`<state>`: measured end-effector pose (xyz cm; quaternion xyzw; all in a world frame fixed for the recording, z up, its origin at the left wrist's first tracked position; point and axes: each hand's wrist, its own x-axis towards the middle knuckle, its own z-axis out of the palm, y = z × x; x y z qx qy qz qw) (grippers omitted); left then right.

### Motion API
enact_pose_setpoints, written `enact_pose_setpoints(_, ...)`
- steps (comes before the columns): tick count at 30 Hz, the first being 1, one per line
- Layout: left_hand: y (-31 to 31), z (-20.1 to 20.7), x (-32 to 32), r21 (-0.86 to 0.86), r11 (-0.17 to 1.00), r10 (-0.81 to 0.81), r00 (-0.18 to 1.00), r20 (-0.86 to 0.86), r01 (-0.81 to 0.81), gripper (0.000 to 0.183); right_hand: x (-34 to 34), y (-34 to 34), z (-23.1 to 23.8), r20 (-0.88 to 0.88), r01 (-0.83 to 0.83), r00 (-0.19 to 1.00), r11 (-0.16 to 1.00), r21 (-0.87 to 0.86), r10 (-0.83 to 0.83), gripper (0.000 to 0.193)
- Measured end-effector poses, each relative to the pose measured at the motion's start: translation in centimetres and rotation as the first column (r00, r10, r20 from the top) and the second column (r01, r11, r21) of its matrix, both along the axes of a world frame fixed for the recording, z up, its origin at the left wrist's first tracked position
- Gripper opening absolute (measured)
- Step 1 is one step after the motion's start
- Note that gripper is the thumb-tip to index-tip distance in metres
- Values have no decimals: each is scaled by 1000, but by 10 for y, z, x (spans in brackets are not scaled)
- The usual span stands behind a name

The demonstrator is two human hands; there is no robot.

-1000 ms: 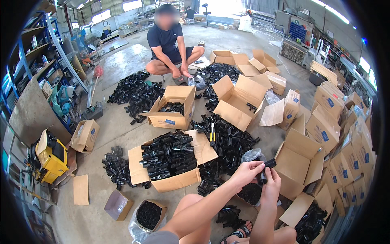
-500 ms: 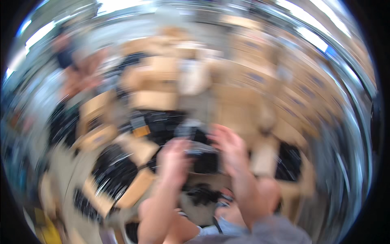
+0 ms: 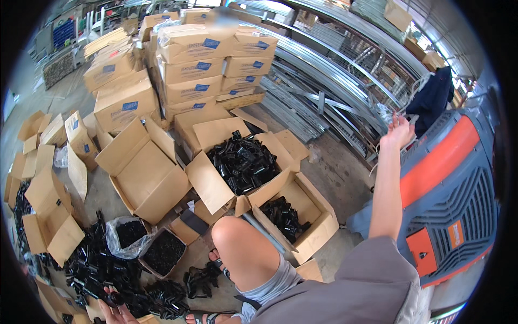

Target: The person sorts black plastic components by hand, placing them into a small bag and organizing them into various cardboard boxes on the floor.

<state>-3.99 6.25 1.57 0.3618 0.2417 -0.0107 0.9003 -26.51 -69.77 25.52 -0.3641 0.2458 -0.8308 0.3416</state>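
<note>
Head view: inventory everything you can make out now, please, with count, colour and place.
Stacked cartons: many, brown, top centre
Heaped carton: one, brown, centre
Part-filled carton: one, brown, right of the heaped one
Bare-bottomed carton: one, brown, left of centre
Loose parts: uncountable, black, lower left
Plastic bag: one, clear, lower left
Metal lengths: many, silver, upper right
Machine: one, grey-blue and orange, right
Cloth: one, dark, upper right
Black part: one, black, in left fingers
Left hand: one, bare, bottom left
Right hand: one, bare, raised upper right
</note>
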Motion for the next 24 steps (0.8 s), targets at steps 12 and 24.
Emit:
enact_pose_setpoints(12, -24, 13, -9, 117, 990, 76, 997, 31, -79, 26, 109, 274, -250, -264, -177, -495, 201, 963, 828, 69)
enact_pose_setpoints(24, -10, 9, 1, 4, 974, 227, 970, 84, -228, 29, 302, 514, -390, -811, -750, -437, 340, 567, 388, 26)
